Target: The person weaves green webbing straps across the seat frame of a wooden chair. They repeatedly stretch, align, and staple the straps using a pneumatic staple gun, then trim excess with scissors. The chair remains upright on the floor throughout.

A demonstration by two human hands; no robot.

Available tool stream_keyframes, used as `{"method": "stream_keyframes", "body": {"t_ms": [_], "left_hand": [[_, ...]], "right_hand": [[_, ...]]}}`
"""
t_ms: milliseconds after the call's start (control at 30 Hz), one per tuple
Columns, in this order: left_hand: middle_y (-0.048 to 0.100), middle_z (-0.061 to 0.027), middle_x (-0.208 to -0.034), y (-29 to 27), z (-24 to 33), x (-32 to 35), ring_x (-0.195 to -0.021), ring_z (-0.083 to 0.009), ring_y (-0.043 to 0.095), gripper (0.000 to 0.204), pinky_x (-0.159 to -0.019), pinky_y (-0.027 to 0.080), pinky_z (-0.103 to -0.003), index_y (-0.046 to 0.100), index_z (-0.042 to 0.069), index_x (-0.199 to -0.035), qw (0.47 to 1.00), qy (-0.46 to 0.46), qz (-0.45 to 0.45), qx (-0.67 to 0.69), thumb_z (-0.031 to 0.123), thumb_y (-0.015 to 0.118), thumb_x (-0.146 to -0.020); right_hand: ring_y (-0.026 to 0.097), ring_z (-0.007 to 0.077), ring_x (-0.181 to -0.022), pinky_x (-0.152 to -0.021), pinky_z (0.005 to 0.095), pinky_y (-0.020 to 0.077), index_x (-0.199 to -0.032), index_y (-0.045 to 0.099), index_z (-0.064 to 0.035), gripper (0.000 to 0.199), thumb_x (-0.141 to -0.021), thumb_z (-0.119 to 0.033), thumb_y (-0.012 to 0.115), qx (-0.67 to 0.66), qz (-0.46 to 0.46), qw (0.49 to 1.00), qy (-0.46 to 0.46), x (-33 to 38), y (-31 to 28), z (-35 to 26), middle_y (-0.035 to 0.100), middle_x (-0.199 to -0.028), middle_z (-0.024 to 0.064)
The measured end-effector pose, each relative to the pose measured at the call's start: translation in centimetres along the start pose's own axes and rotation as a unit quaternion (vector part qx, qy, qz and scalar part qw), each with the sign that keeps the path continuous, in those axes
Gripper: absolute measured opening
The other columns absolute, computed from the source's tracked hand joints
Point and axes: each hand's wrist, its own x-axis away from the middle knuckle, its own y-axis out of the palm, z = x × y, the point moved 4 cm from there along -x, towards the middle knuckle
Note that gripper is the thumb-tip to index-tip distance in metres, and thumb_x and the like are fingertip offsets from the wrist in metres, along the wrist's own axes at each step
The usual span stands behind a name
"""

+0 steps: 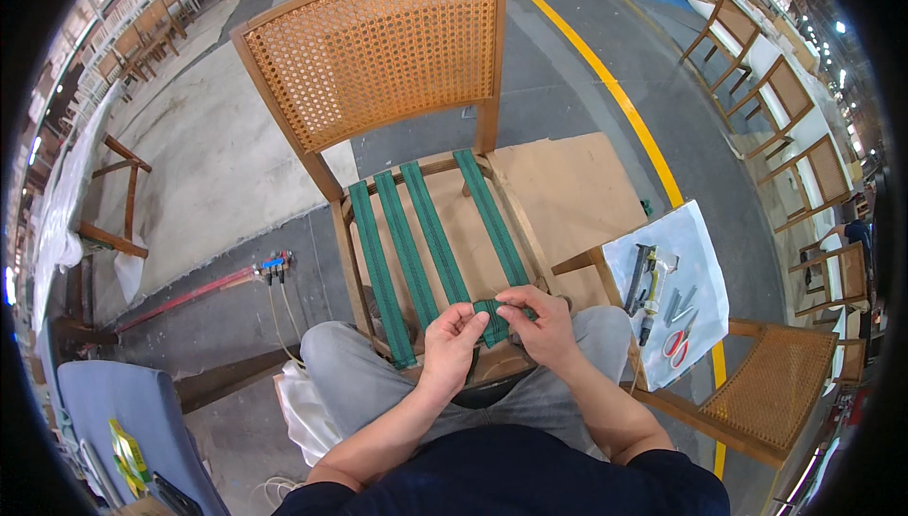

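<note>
In front of me stands a wooden chair frame with a woven cane back (378,52). Several green webbing straps (435,242) run from its back rail toward the front rail, with gaps between them. At the front rail, a short folded piece of green webbing (493,325) is pinched between both hands. My left hand (457,336) closes thumb and fingers on its left edge. On its right edge, the fingers of my right hand (539,322) are also closed. The rightmost strap ends close to my right hand; whether the folded piece belongs to it is hidden.
On my right, a second cane-back chair (757,384) carries a white sheet (705,242) with a staple gun (653,294) and red-handled scissors (677,341). Cardboard (586,185) lies under the chair. To the left are an air hose fitting (274,265) and a blue-grey cushion (123,412).
</note>
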Motion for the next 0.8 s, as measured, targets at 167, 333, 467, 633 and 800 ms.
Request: {"method": "stream_keyframes", "body": {"t_ms": [167, 333, 467, 633, 800], "left_hand": [[0.069, 0.0035, -0.096, 0.2, 0.6, -1.2, -0.085, -0.0043, 0.061, 0.011, -0.079, 0.051, -0.023, 0.071, 0.002, -0.111, 0.999, 0.001, 0.008, -0.033, 0.005, 0.074, -0.101], [0.071, -0.0025, -0.096, 0.8, 1.8, -2.9, -0.085, -0.0118, 0.065, 0.014, -0.080, 0.053, -0.027, 0.071, 0.002, -0.109, 0.971, 0.114, 0.052, -0.206, 0.004, 0.077, -0.097], [0.071, -0.0141, -0.102, 1.2, 3.9, -5.7, -0.095, -0.0302, 0.069, 0.017, -0.087, 0.055, -0.038, 0.073, 0.004, -0.104, 0.843, 0.266, 0.026, -0.467, 0.008, 0.081, -0.090], [0.068, -0.0180, -0.120, -1.0, 2.5, -11.6, -0.116, -0.0364, 0.065, 0.023, -0.098, 0.052, -0.044, 0.071, 0.002, -0.115, 0.858, 0.163, 0.048, -0.484, 0.016, 0.074, -0.096], [0.067, -0.0200, -0.125, -2.5, 0.7, -16.2, -0.121, -0.0409, 0.062, 0.038, -0.105, 0.049, -0.050, 0.063, 0.002, -0.134, 0.803, 0.194, 0.018, -0.564, 0.014, 0.069, -0.098]], "right_hand": [[0.073, 0.0204, -0.087, -0.078, 0.0316, 0.0560, -0.107, 0.074, -0.0020, 0.014, -0.093, -0.002, 0.077, 0.069, -0.003, 0.996, -0.059, -1.8, -0.2, -0.2, 0.076, -0.097, 0.0108], [0.071, 0.0308, -0.087, -0.076, 0.0384, 0.0565, -0.105, 0.074, -0.0048, 0.013, -0.092, -0.004, 0.075, 0.126, -0.016, 0.988, -0.089, -4.1, -0.2, 0.7, 0.071, -0.095, 0.0125], [0.069, 0.0328, -0.090, -0.078, 0.0407, 0.0558, -0.101, 0.073, -0.0056, 0.008, -0.093, -0.005, 0.072, 0.145, -0.015, 0.986, -0.086, -6.8, -0.2, 1.4, 0.068, -0.094, 0.0125], [0.068, 0.0370, -0.095, -0.080, 0.0447, 0.0555, -0.103, 0.073, -0.0047, 0.009, -0.095, -0.006, 0.068, 0.169, -0.078, 0.979, -0.085, -13.9, 1.0, 6.0, 0.068, -0.096, 0.0166], [0.071, 0.0394, -0.094, -0.085, 0.0471, 0.0559, -0.101, 0.074, -0.0045, 0.013, -0.095, -0.013, 0.066, 0.190, -0.066, 0.980, 0.000, -26.9, 1.4, 14.0, 0.074, -0.099, 0.0195]]}}
